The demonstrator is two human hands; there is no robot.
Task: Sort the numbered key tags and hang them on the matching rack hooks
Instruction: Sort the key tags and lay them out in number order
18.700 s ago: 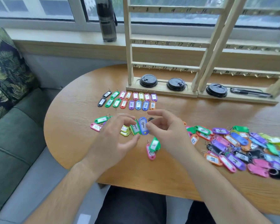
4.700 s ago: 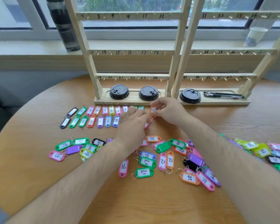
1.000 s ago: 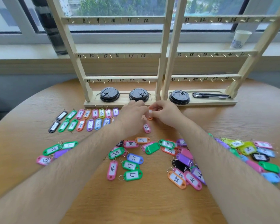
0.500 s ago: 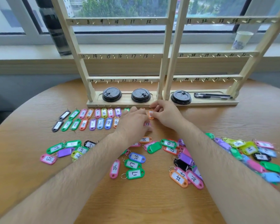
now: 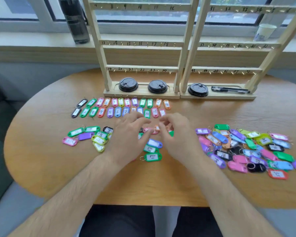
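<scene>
a wooden tabletop (image 5: 41, 151) sits by a window, with the rack (image 5: 140, 43) at the back. sorted key tags (image 5: 117, 111) lie in two neat rows before it. loose tags (image 5: 151, 156) lie under the hands. the left hand (image 5: 128, 139) has a wide, empty grip. the right hand (image 5: 178, 135) curls, and blur hides what its grip holds. a fast swipe could knock the rows crooked, and a blurry 6 or 9 could get mixed up.

A: Where's the rack (image 5: 140, 68)?
B: At the back of the table (image 5: 41, 151). 2 tag rows (image 5: 114, 102) lie before it, a pile (image 5: 263, 140) to their right.
A: Lids (image 5: 157, 86)?
B: 3, on the rack's base.
</scene>
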